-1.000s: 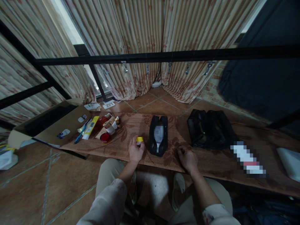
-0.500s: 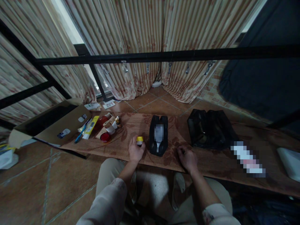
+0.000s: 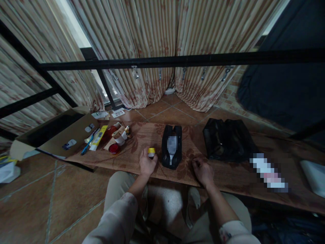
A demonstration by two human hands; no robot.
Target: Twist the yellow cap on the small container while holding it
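My left hand (image 3: pixel 148 163) is closed round a small jar with a yellow lid (image 3: pixel 151 150), which stands on the cloth-covered bench (image 3: pixel 142 135). Just right of that hand lies a black zip pouch (image 3: pixel 166 139), its top parted over a pale, blurred-out item (image 3: pixel 172 145) inside. On the other side of the pouch my right hand (image 3: pixel 203 171) rests on the cloth, fingers curled in, with nothing visible in them. Beyond it sits a larger black bag (image 3: pixel 225 139). Left of the jar, several small bottles and tubs are grouped, among them a red-lidded jar (image 3: pixel 114 148).
An open cardboard box (image 3: pixel 61 135) stands at the bench's left end, beside a blue toothbrush (image 3: pixel 88 144) and a yellow-and-white packet (image 3: pixel 99 137). A pixelated item (image 3: pixel 269 173) and a white object (image 3: pixel 313 176) lie to the right. A black metal rail (image 3: pixel 162 62) crosses before the curtains.
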